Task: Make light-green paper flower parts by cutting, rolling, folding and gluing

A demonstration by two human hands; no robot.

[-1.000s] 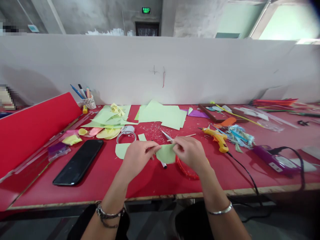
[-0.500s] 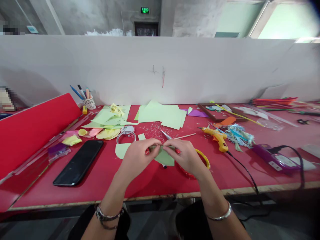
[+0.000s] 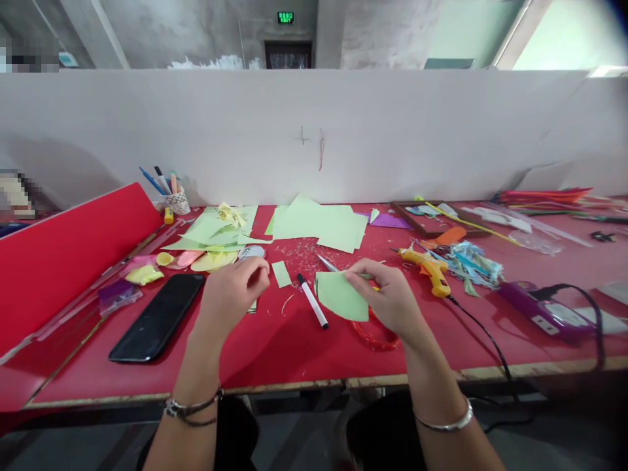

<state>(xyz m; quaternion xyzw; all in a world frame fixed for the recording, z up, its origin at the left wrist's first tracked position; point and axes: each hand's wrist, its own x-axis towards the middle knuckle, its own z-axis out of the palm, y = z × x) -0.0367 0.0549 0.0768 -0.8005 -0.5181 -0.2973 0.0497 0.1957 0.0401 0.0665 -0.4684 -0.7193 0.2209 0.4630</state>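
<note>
Round-edged green paper, pinched in right hand, slim cylindrical marker

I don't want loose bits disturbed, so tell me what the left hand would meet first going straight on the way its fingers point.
The left hand would likely meet the small green paper strip first, though depth is unclear and it might pass above it.

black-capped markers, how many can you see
2: one marker lies left of the held green paper, another marker leans in the cup; more may be hidden there.
</note>
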